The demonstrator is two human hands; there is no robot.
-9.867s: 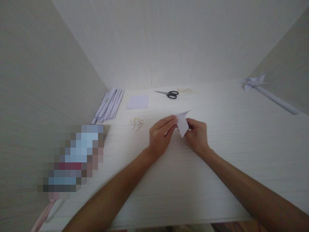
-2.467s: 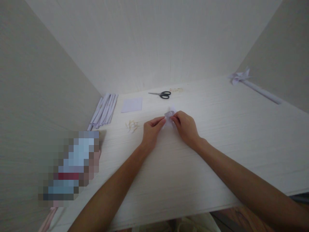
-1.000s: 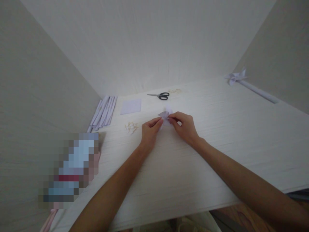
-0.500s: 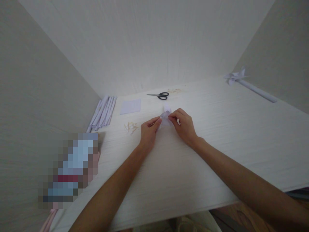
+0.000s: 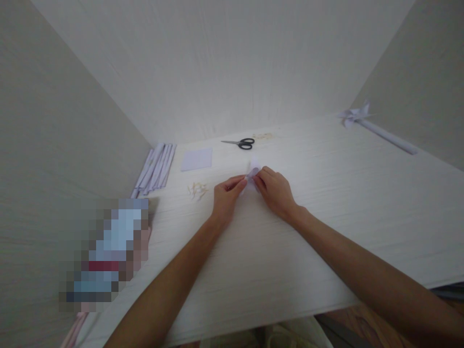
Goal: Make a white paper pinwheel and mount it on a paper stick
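The bare left hand [image 5: 226, 197] is closed in a pinch, thumb against fingers, on the left side of a small piece of thin white folded paper [image 5: 253, 172]; the bare right hand [image 5: 276, 189] is likewise closed in a pinch on the right side of the same piece. The folded paper is positioned between the two sets of fingertips, over the middle of a white wood-grain table [image 5: 326, 203]; one flap curls upward between the hands; the fingers hide part of the folds, and contact between paper and tabletop cannot be determined.

Surrounding items are arranged as follows: scissors with black handles and metal blades [image 5: 247, 143] lie beyond the hands, blades pointing left; a flat, square white paper sheet [image 5: 196, 159] lies to their left; a row of rolled white paper tubes [image 5: 157, 166] lies beside the left wall [image 5: 72, 135]; a loose cluster of thin yellowish pieces [image 5: 197, 190] lies near the left hand; a white paper pinwheel shape [image 5: 354, 116] with a long white tube [image 5: 387, 137] lies at far right; a pixelated object [image 5: 116, 241] occupies the near left.
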